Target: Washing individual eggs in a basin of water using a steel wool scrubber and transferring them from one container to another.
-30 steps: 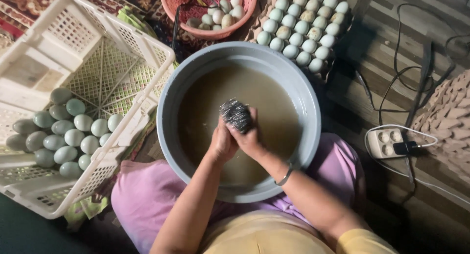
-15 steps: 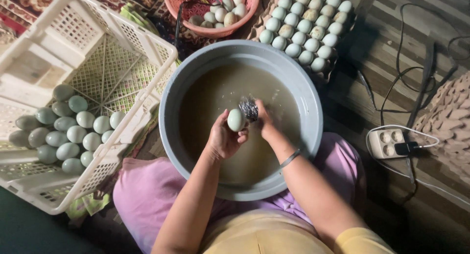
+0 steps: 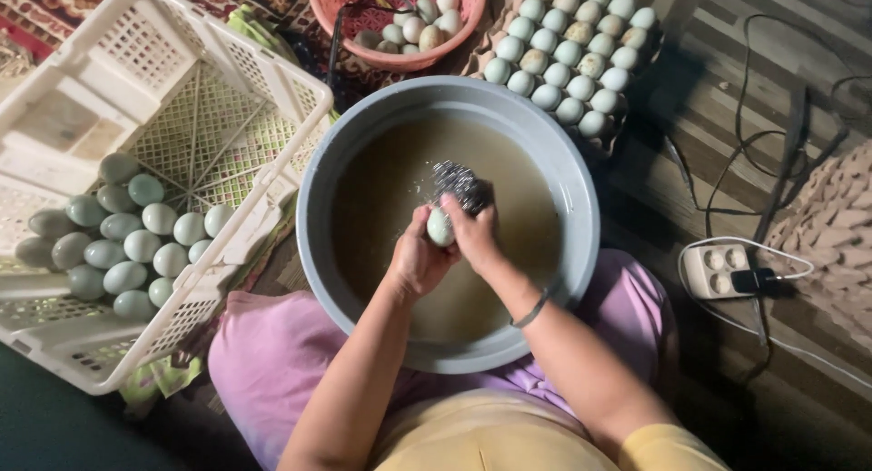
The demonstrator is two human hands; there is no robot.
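Left hand: the left hand [image 3: 416, 257] is curled around a pale green egg [image 3: 440, 227], gripping it from the left and below.
Right hand: the right hand [image 3: 474, 230] is closed on a steel-wool scourer [image 3: 460, 184], pressing it to the egg's upper right side.
Egg: smooth, oval, matt shell; its long axis runs roughly up and down in the view, blunt end toward the person; held just above the water near the basin's middle.
Scourer: tangled grey metal wire, lumpy and shiny, showing past the fingertips.
Basin: the basin [image 3: 563, 167] is round grey plastic with a broad smooth rim, holding murky brown water, set on the floor between the person's knees.
Crate: the crate [image 3: 209, 89] is white lattice plastic, at the basin's left edge, with a heap of pale green eggs in its near-left corner.
Far side: an egg tray [image 3: 572, 49] full of eggs and a round pink basket [image 3: 409, 58] with a few more.
Right: a white power strip [image 3: 718, 269] on the floor, well apart.
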